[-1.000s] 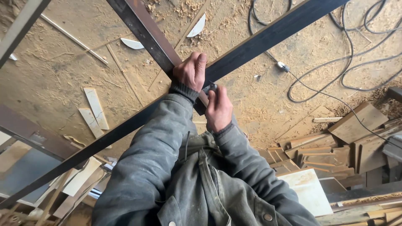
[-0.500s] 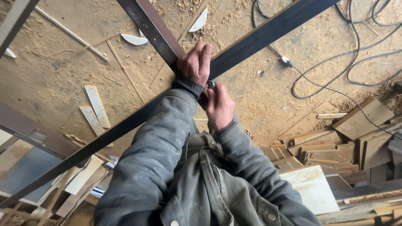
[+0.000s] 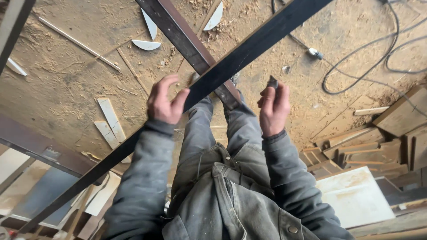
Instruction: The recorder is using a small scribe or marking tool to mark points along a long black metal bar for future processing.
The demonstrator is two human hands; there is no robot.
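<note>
Two dark metal bars cross in front of me: a long black bar [image 3: 258,44] runs from the lower left to the upper right, over a rusty brown bar [image 3: 178,31]. My left hand [image 3: 163,100] is beside the black bar, fingers spread, thumb close to its edge, holding nothing. My right hand [image 3: 273,109] is raised to the right of the crossing and pinches a small dark piece [image 3: 272,82] between its fingertips. My grey sleeves and trousers fill the lower middle.
The sawdust-covered floor [image 3: 66,80] holds thin wood strips, white curved offcuts [image 3: 147,44] and a black cable [image 3: 356,66] with a plug. Stacked wood pieces [image 3: 356,146] and a white board [image 3: 356,195] lie at the right. Another metal beam [image 3: 31,144] crosses at the left.
Both hands have come off the crossing of the bars and moved apart: the left to the left side, the right to the right, now holding the small dark piece.
</note>
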